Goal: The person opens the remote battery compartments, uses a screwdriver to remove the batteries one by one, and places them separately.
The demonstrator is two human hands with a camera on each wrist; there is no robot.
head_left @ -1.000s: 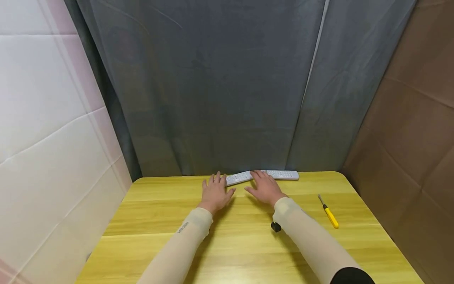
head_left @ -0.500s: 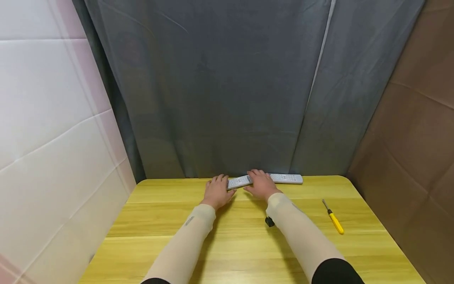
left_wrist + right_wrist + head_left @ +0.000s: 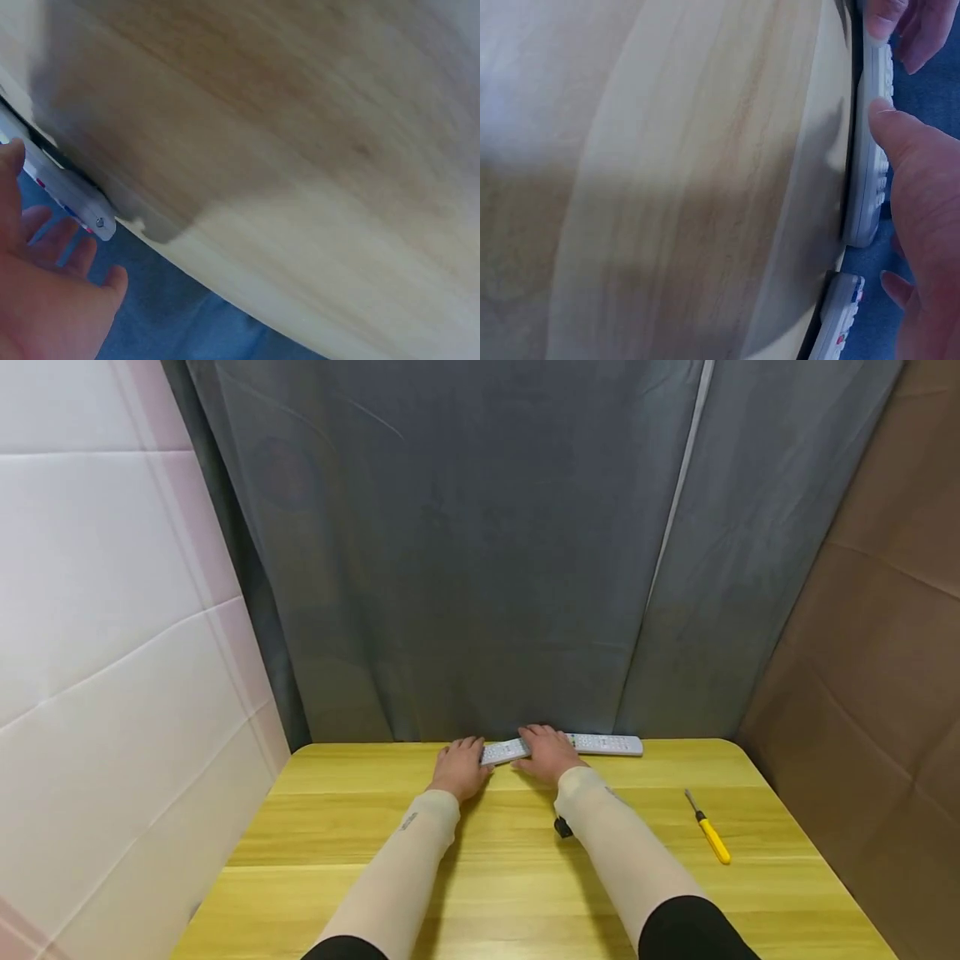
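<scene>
both hands reach to the far edge of the yellow wooden surface (image 3: 525,860). the left hand (image 3: 459,767) lies palm down with relaxed, straight fingers, its fingertips at the near end of a slim white remote control (image 3: 504,750) that lies at a slight angle; it grips nothing. the right hand (image 3: 550,752) rests flat across the spot where that remote meets a second long white remote control (image 3: 609,744) lying along the back edge, thumb against the first remote's side in the wrist view (image 3: 900,127), fingers loose rather than clamped. compared with a second ago, both hands have crept further forward onto the remotes, which have hardly shifted, so contact looks just made and nothing is lifted yet. off to the right, well apart, lies a yellow-handled screwdriver (image 3: 708,835). a grey curtain (image 3: 480,552) hangs behind.
</scene>
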